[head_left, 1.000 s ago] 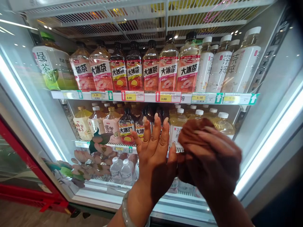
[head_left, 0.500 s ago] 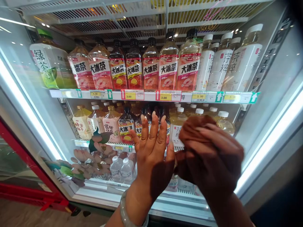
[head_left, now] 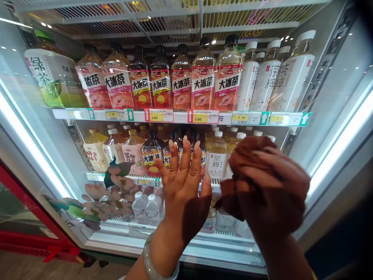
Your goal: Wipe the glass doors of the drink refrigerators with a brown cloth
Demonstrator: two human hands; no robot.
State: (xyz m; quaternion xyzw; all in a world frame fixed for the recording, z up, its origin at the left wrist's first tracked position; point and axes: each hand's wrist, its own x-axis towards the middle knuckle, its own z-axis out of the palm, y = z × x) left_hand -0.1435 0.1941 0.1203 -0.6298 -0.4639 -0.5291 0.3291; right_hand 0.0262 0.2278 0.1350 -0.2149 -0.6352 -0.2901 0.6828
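Note:
My left hand (head_left: 185, 190) is raised with its fingers spread, palm toward the glass door of a lit drinks cooler. It holds nothing, and a pale bangle (head_left: 151, 258) circles that wrist. To its right, my right hand (head_left: 271, 190) is closed round a crumpled brown cloth (head_left: 247, 155), which bunches above the fingers and hangs down at the left. Whether the cloth touches the glass I cannot tell. Behind the hands, part of the middle shelf's bottles is hidden. A white-labelled tea bottle (head_left: 217, 155) shows between the two hands.
The top shelf's edge (head_left: 225, 118) carries price tags below a row of iced tea bottles (head_left: 229, 81). A flower decoration (head_left: 116, 186) covers the glass at lower left. A red frame (head_left: 35, 210) stands at far left, and a bright light strip (head_left: 340, 132) runs down the right.
My right hand and the cloth have moved a little to the right, away from my left hand. The cooler has shifted slightly left in view. My left hand stays spread.

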